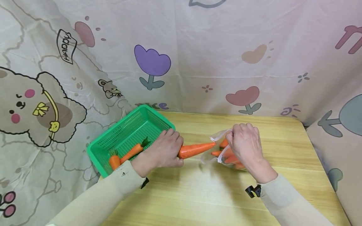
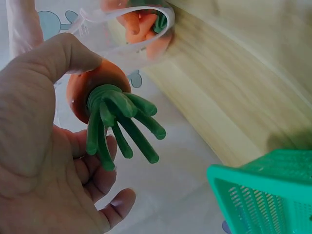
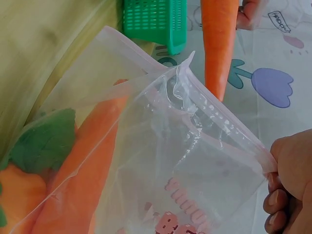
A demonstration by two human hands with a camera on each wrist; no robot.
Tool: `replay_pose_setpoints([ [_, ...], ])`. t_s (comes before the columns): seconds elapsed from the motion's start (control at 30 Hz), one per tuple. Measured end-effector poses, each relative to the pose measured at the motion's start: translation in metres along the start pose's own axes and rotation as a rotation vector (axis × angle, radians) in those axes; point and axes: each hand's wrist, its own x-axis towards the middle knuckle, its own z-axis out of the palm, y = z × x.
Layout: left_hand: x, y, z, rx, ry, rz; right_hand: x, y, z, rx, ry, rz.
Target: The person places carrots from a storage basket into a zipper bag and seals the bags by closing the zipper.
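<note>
Between thumb and fingers, my left hand (image 1: pixel 167 148) grips an orange carrot (image 1: pixel 196 150) by its thick end, its tip pointing right at the mouth of a clear zip bag (image 3: pixel 141 161). Green stem stubs (image 2: pixel 124 109) stick out at the held end in the left wrist view. My right hand (image 1: pixel 246 142) pinches the bag's pink-edged rim at one corner, and the mouth gapes. Inside the bag lie several carrots (image 3: pixel 90 165), some with green tops. The held carrot's tip overlaps the bag's rim in the right wrist view.
A green plastic basket (image 1: pixel 94 157) stands at the left of the wooden table (image 1: pixel 181 194), with carrots (image 1: pixel 131 153) in its near end. Cloth printed with flowers and a bear (image 1: pixel 42 113) hangs behind and at the sides. Black wrist straps (image 1: pixel 253 191) show below the sleeves.
</note>
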Motion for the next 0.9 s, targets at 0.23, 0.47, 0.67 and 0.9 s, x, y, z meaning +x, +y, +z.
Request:
replay_pose_setpoints([
  [0.23, 0.006, 0.012, 0.002, 0.016, 0.021, 0.034, 0.000, -0.003, 0.000, 0.009, -0.003, -0.001],
  [0.47, 0.030, 0.034, 0.005, 0.062, 0.043, 0.041, 0.000, -0.008, 0.000, 0.036, -0.012, 0.017],
  [0.67, 0.061, 0.059, 0.012, 0.103, 0.101, 0.088, 0.000, -0.012, -0.001, 0.058, -0.042, 0.051],
  [0.9, 0.088, 0.075, 0.027, 0.093, 0.168, 0.134, 0.001, -0.014, -0.004, 0.088, -0.073, 0.097],
])
